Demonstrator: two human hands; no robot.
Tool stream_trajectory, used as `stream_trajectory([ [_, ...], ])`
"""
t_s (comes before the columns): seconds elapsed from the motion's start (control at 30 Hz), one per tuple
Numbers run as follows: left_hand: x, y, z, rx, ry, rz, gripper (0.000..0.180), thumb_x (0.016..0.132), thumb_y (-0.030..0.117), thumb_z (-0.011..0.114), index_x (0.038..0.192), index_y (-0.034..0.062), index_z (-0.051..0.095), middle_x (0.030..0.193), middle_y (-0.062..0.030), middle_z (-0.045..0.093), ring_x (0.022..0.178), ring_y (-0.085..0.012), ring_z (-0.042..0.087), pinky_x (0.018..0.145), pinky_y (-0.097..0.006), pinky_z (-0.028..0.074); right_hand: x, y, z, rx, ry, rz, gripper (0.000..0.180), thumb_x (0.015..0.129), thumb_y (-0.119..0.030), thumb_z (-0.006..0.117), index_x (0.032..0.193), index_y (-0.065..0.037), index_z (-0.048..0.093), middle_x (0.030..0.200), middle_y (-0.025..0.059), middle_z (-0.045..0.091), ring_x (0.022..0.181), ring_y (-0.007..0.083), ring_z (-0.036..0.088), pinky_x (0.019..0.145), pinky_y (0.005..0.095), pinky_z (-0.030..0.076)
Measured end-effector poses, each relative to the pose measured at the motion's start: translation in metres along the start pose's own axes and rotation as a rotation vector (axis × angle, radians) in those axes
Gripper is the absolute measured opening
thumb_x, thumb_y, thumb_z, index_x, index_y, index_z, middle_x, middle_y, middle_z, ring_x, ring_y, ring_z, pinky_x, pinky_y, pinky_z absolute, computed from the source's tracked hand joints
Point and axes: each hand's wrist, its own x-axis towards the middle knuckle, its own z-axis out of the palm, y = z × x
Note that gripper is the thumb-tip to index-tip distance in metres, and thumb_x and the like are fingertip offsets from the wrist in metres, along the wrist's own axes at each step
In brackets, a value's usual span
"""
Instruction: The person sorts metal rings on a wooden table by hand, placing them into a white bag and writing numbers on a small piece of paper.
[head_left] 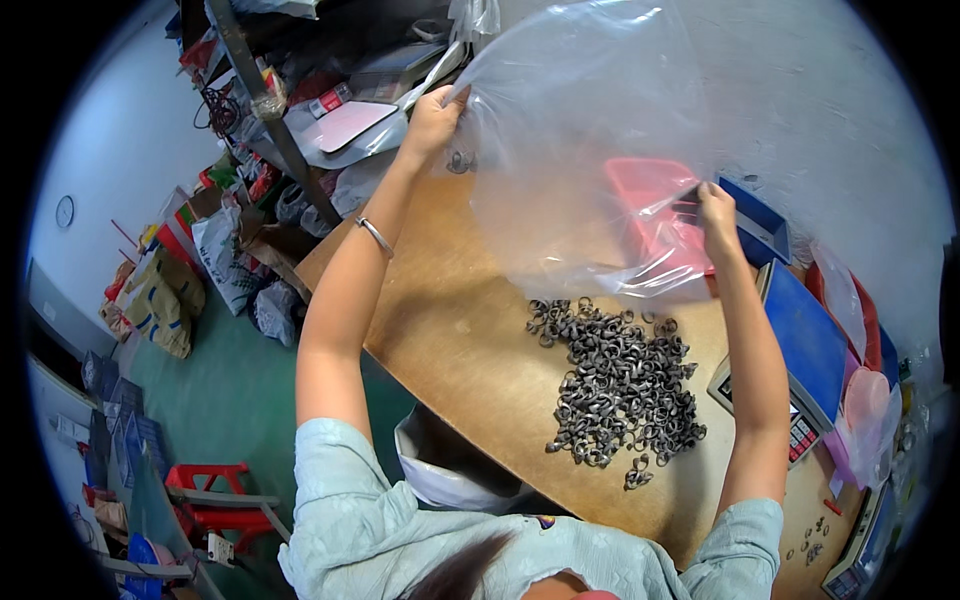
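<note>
Both hands, left hand and right hand, grip a clear plastic bag above the wooden bench. Dark metal rings heap mid-bench; a scale sits at its right edge. Green floor lies beyond the left edge.

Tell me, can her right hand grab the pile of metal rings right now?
Probably not right away. The right hand is gripping the clear plastic bag, as is the left hand. The pile of metal rings lies uncovered on the table just below, so nothing else blocks it.

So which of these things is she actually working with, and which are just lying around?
In use: clear plastic bag, held up by left hand and right hand; pile of dark metal rings beneath it.

Lying about: pink tray, blue scale, red stool.
</note>
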Motion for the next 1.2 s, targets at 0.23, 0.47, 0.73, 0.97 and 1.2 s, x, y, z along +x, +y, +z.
stream_trajectory([
  [0.23,-0.057,-0.039,0.020,0.081,-0.219,-0.366,0.042,0.082,0.051,0.056,0.079,0.0091,0.057,0.059,0.0049,0.046,0.047,-0.0050,0.039,0.041,-0.020,0.029,0.012,0.026,-0.050,0.175,0.130,-0.090,0.025,0.095,-0.016,0.036,0.095,0.001,0.055,0.087,0.0085,0.060,0.070,0.0159,0.060,0.066,0.0305,0.051],
  [0.47,-0.168,-0.117,0.086,-0.075,-0.417,-0.432,0.034,0.083,0.036,0.061,0.093,0.0034,0.063,0.074,-0.0036,0.060,0.067,-0.0101,0.053,0.061,-0.026,0.045,0.000,0.052,-0.088,0.287,0.200,-0.152,0.025,0.093,-0.012,0.037,0.107,0.004,0.052,0.094,0.0087,0.061,0.082,0.0156,0.060,0.071,0.0266,0.048],
  [0.73,-0.196,-0.104,0.078,0.172,-0.396,-0.096,0.010,0.078,0.005,0.060,0.086,0.0021,0.065,0.076,-0.0100,0.065,0.068,-0.0171,0.061,0.065,-0.028,0.048,-0.004,0.050,-0.106,0.065,0.329,-0.400,0.024,0.095,-0.015,0.038,0.097,-0.001,0.057,0.088,0.0020,0.060,0.076,0.0079,0.055,0.068,0.0222,0.044],
  [0.97,-0.130,0.017,0.036,0.420,0.029,0.406,0.007,0.077,0.009,0.065,0.080,0.0043,0.069,0.063,-0.0080,0.063,0.050,-0.0113,0.054,0.046,-0.025,0.041,-0.018,0.045,-0.107,0.116,0.414,-0.349,0.025,0.096,-0.018,0.039,0.099,-0.002,0.057,0.089,0.0021,0.059,0.078,0.0091,0.055,0.069,0.0234,0.045],
  [1.2,-0.037,0.120,0.016,0.140,-0.020,0.417,0.023,0.077,0.024,0.071,0.073,0.0022,0.066,0.061,0.0073,0.052,0.057,0.0003,0.041,0.050,-0.015,0.030,-0.023,0.051,-0.115,0.088,0.320,-0.267,0.025,0.095,-0.020,0.039,0.099,-0.002,0.056,0.089,0.0023,0.058,0.075,0.0115,0.057,0.065,0.0257,0.047],
])
